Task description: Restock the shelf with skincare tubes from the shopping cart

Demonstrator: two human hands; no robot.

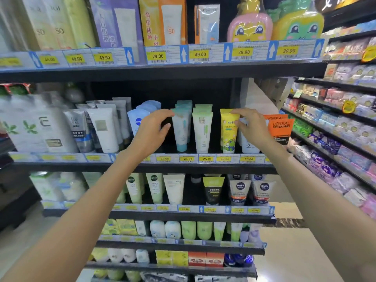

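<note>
On the middle shelf [203, 166] several skincare tubes stand upright in rows. My left hand [151, 131] reaches to the front teal-and-white tube [181, 131]; its forefinger lies on the tube's top crimp and its thumb presses the upper left edge. My right hand [252, 127] is at the front yellow tube [228, 133], pinching its top right corner between forefinger and thumb. A pale green tube [202, 131] stands between the two. A white tube [249, 144] is partly hidden under my right hand. The shopping cart is out of view.
Blue Nivea tubes [138, 121] stand left of my left hand and orange L'Oreal boxes [280, 127] right of my right hand. A dark gap lies between the Nivea and teal rows. More stocked shelves lie above and below, and an aisle shelf [335, 127] runs along the right.
</note>
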